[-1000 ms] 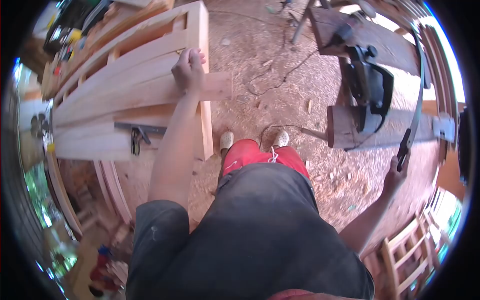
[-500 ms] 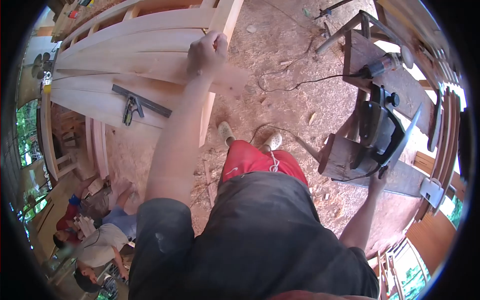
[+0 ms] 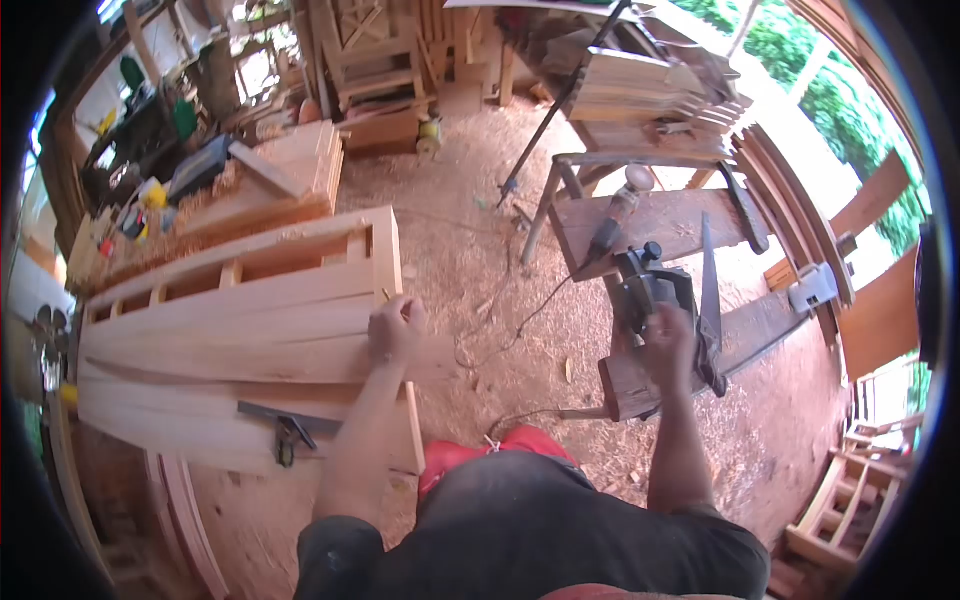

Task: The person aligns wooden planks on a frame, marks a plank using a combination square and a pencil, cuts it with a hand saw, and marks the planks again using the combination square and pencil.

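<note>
Left of centre in frame, left hand (image 3: 394, 330) pinches a slim yellow stick (image 3: 387, 294) by the wooden panel's (image 3: 230, 325) edge, where a supported wrist should steady it; right of centre, blurred right hand (image 3: 669, 345) nears power planer (image 3: 634, 285), grip unreadable, best clear of the blade.

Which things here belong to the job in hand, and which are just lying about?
Seemingly in the job: framed wooden panel, board under the left hand, thin yellow item at its fingers, square, handsaw.

Seemingly lying about: power planer, behind the blurred right hand; angle grinder.
</note>
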Demonstrator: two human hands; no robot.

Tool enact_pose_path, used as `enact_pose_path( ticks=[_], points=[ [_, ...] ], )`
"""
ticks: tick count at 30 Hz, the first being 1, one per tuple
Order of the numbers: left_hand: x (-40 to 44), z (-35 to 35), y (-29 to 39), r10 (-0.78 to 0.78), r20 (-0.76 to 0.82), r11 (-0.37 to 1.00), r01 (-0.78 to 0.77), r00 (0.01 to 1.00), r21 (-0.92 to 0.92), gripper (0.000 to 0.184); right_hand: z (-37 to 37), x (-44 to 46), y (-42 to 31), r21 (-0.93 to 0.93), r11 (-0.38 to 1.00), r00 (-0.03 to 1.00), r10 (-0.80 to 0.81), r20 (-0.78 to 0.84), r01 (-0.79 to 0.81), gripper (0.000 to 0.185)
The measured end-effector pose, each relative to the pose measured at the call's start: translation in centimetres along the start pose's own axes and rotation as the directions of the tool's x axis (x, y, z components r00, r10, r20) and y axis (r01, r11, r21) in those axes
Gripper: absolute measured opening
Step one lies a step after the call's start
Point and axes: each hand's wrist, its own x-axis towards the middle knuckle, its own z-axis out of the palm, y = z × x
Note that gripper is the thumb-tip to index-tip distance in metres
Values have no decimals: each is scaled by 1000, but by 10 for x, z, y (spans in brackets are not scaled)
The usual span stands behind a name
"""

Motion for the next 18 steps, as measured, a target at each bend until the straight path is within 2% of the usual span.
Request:
enact_pose_path(
  ticks=[1,3,4,5,6,7,9,10,12,15,18],
  points=[
    [-1,-1,-1,25,-29,999,-26,999,-37,22,21,-16,-24,73,996,994,-59,95,52,20],
    [-6,-3,-2,62,-81,992,-71,995,-109,20,65,-62,-61,172,981,937,-147,318,95,30],
    [-9,-3,-2,89,-146,981,-112,985,-161,17,93,-86,-71,233,971,891,-144,431,44,35],
    [-17,-9,0,83,-136,976,-108,987,-189,16,90,-98,-114,203,972,814,-21,581,-120,40],
    [-26,-18,2,76,-126,971,-102,989,-214,16,102,-113,-131,234,963,762,-51,646,-134,44],
    [-36,-28,5,67,-118,967,-94,991,-236,15,90,-117,-163,276,934,690,-44,722,-228,51],
    [-63,-47,3,118,-106,971,-137,987,-194,16,116,-134,-166,313,914,638,-81,766,-259,57],
    [-74,-55,2,140,-102,972,-156,985,-175,17,136,-137,-163,340,895,644,-80,761,-291,57],
    [-95,-70,4,46,-79,974,-62,996,-220,16,168,-138,-157,381,857,647,-76,759,-347,57],
    [-120,-76,-1,-171,-72,929,137,983,-343,16,179,-111,-183,307,588,326,-77,942,-749,53],
    [-131,-83,-2,-426,-79,787,326,901,-524,18,203,-101,-192,376,607,321,-202,925,-701,41]
  ],
)
